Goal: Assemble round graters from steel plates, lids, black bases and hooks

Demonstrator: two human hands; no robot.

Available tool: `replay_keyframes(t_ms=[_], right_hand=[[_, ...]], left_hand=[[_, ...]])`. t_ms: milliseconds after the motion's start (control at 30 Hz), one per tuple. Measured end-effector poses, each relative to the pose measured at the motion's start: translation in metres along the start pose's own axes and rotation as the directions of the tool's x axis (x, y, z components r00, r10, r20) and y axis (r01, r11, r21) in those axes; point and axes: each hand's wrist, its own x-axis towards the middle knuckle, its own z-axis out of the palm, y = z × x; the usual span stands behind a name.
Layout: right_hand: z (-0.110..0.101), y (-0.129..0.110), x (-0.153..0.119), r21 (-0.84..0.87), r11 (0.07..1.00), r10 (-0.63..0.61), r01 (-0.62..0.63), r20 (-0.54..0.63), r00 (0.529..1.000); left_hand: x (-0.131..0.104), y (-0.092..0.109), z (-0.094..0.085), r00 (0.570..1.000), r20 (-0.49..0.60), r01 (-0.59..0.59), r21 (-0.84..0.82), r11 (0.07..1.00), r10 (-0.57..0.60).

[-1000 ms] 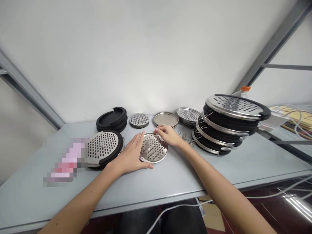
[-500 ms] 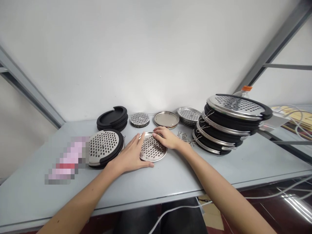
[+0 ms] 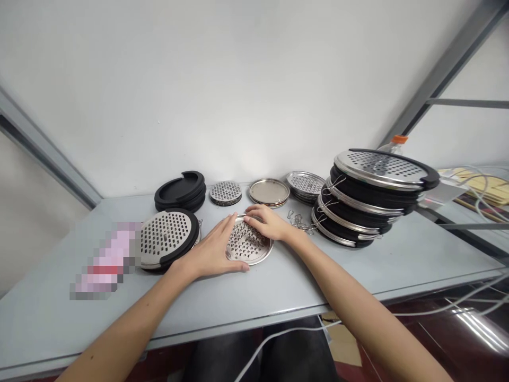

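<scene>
Both hands rest open on a perforated steel disc (image 3: 248, 245) lying flat, holes up, on the tabletop (image 3: 278, 286) between a black-rimmed grater lid (image 3: 169, 239) and a tilted stack of lids (image 3: 369, 201). The left hand (image 3: 212, 252) lies flat against its near-left rim while the right hand (image 3: 268, 223) curls fingers over the far edge, seemingly to steady it. Being round, the disc has no long axis; behind it sit black rings (image 3: 181, 191), a small disc (image 3: 226, 192) and a plain plate (image 3: 269, 191).

No words, brands or numbers can be read anywhere: the metal discs, black rings and grey table all look unmarked.
</scene>
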Motion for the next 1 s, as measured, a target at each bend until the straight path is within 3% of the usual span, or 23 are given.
replay_keyframes(t_ms=[200,333,533,800,1000], right_hand=[[-0.010,0.002,-0.001,-0.027,0.999,-0.022,0.022,-0.007,1.000],[-0.017,0.004,-0.002,-0.007,0.999,0.031,-0.031,-0.077,0.997],[-0.017,0.005,-0.003,-0.080,0.993,0.083,-0.086,-0.046,0.996],[-0.014,0.003,-0.004,-0.205,0.962,0.153,-0.178,-0.132,0.979],[-0.011,0.001,-0.004,-0.210,0.962,0.155,-0.173,-0.097,0.983]], left_hand=[[0.002,0.005,0.004,0.996,-0.088,0.030,0.053,0.998,-0.025],[0.002,0.004,0.008,0.990,-0.111,0.095,0.074,0.993,-0.087],[0.002,0.004,0.010,0.983,-0.153,0.112,0.082,0.990,-0.099],[0.004,0.019,0.005,0.919,-0.342,0.250,0.121,0.961,-0.196],[0.003,0.026,0.009,0.919,-0.369,0.195,0.130,0.972,-0.135]])
